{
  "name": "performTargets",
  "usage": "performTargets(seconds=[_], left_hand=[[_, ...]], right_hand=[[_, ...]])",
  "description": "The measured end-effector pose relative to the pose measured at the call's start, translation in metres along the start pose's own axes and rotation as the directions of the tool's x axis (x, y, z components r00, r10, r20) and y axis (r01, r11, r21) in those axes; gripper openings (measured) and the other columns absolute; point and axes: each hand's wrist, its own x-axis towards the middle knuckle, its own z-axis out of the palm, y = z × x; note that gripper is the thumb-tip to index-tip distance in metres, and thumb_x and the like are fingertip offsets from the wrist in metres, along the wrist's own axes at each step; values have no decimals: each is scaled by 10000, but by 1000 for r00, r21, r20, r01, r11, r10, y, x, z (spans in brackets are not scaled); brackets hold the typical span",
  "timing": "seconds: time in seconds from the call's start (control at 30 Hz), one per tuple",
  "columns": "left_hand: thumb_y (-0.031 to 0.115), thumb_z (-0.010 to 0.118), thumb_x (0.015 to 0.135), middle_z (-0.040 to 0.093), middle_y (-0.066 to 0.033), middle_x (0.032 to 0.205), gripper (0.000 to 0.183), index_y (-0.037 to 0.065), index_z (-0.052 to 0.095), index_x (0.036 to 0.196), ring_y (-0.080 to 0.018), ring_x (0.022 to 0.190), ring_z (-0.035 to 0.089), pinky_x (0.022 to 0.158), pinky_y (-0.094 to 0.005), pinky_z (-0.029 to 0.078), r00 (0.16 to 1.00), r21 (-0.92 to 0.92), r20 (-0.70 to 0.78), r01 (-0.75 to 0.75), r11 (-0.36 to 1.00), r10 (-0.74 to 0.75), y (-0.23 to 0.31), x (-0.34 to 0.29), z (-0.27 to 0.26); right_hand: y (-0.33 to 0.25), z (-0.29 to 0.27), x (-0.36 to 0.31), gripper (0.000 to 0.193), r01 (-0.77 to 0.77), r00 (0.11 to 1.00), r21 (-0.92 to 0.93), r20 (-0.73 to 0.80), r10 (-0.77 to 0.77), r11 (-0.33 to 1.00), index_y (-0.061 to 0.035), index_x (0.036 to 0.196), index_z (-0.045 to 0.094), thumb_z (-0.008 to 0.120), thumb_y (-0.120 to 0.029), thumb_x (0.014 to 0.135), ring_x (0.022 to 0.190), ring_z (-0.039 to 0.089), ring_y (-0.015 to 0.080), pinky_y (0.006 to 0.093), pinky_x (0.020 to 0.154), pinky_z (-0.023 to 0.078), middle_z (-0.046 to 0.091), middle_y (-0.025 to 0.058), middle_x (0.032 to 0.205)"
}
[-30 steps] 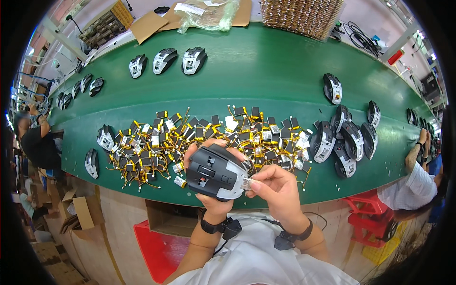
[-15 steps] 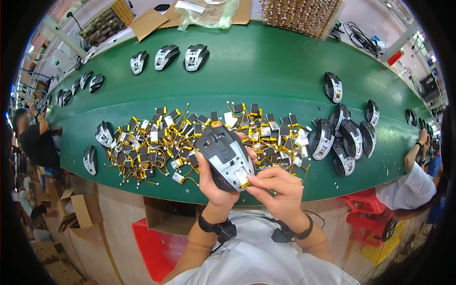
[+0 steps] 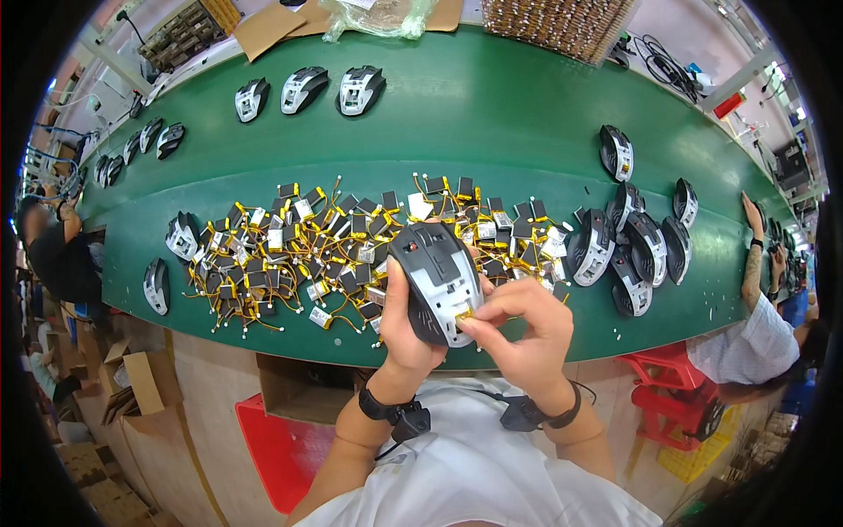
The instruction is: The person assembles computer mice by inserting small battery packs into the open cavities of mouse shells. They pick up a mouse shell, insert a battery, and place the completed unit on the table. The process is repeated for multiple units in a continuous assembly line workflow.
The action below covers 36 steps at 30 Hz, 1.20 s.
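Observation:
A black and silver computer mouse (image 3: 432, 272) is held in my left hand (image 3: 408, 334), tilted above the bench, its opening near the bottom end. My left thumb lies along one side and fingertips show at the other. Thumb and forefinger of my right hand (image 3: 531, 329) pinch at a small battery (image 3: 464, 316) with a yellow edge, which sits at that opening; how deep it lies is partly hidden by the fingertips. Behind the mouse spreads a heap of small batteries (image 3: 272, 268) with thin wires and white plugs.
Several mice (image 3: 645, 246) are grouped on the green bench (image 3: 492, 105) to the right. More mice (image 3: 305, 90) stand at the back and left. A honeycomb-like tray (image 3: 558, 26) is at the far edge. A co-worker's arm (image 3: 752, 263) reaches in at right. Below are a red bin (image 3: 272, 457) and red stool (image 3: 667, 395).
The mouse and both hands have shifted slightly right in view. The battery's pale face, visible before, is now mostly out of sight, with chiefly its yellow edge showing under my right fingertips.

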Motion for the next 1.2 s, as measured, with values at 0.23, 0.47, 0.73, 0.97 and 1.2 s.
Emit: performTargets(seconds=[0.23, 0.47, 0.73, 0.97, 1.2], left_hand=[[588, 253, 1008, 567, -185, 1243, 666, 104, 346, 1456, -310, 949, 660, 766, -440, 597, 993, -58, 43, -106, 993, 108, 10, 9, -14], [580, 270, 1007, 566, -213, 1211, 667, 62, 440, 1391, -335, 899, 645, 701, -444, 574, 994, -92, -46, -101, 991, 98, 8, 7, -7], [596, 248, 1007, 564, -176, 1232, 673, 79, 384, 1416, -292, 931, 642, 757, -415, 576, 962, 35, -98, -251, 967, 253, 6, 7, -5], [587, 251, 1010, 559, -166, 1247, 653, 119, 358, 1453, -292, 914, 638, 756, -423, 564, 969, 29, -66, -236, 971, 237, 10, 4, 2], [541, 252, 1027, 595, -176, 1188, 601, 114, 385, 1429, -317, 927, 665, 743, -441, 587, 996, -79, -45, -86, 993, 83, 17, 10, -6]], right_hand=[[-5, 1, 1, 227, 157, 985, -105, 96, -147, 982, -23, 919, 725, 811, -6, 710, 743, 665, 224, 342, 726, 531, 705, 125, 980], [1, 8, 6, 220, 143, 990, -100, 0, -144, 985, -46, 886, 729, 825, -7, 692, 737, 649, 191, 291, 602, 513, 678, 87, 851], [-1, 35, -18, 324, 173, 982, -226, -34, -185, 959, -41, 1040, 718, 763, -7, 722, 796, 565, 209, 294, 616, 499, 589, 80, 996], [15, 32, -17, 515, 389, 912, -389, 33, -410, 835, -116, 1117, 712, 715, 15, 618, 960, 559, 265, 354, 801, 499, 591, 55, 1072], [17, 11, -11, 524, 461, 886, -419, 164, -434, 782, -130, 1104, 714, 682, 37, 609, 999, 567, 267, 356, 800, 505, 605, 38, 1238]])
